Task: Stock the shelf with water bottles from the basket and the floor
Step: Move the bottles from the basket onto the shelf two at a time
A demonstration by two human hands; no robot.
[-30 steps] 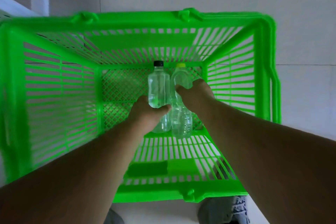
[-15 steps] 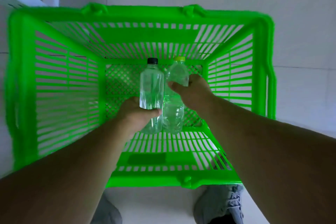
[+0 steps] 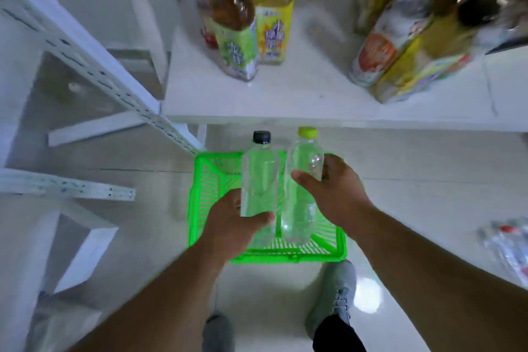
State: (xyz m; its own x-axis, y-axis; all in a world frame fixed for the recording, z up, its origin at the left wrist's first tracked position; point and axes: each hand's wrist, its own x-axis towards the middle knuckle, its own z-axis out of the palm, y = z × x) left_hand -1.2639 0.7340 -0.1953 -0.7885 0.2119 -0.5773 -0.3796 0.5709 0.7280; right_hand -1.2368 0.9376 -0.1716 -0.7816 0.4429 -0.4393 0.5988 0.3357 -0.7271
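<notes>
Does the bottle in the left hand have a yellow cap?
No. The left hand grips the black-capped bottle; the yellow-capped bottle is in the right hand.

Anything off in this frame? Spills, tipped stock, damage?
One thing: clear bottles with red caps seem to lie on the floor at the far right, too blurred to count. Otherwise nothing stands out: the left hand and right hand each hold a capped water bottle upright above the green basket; no spill shows.
</notes>
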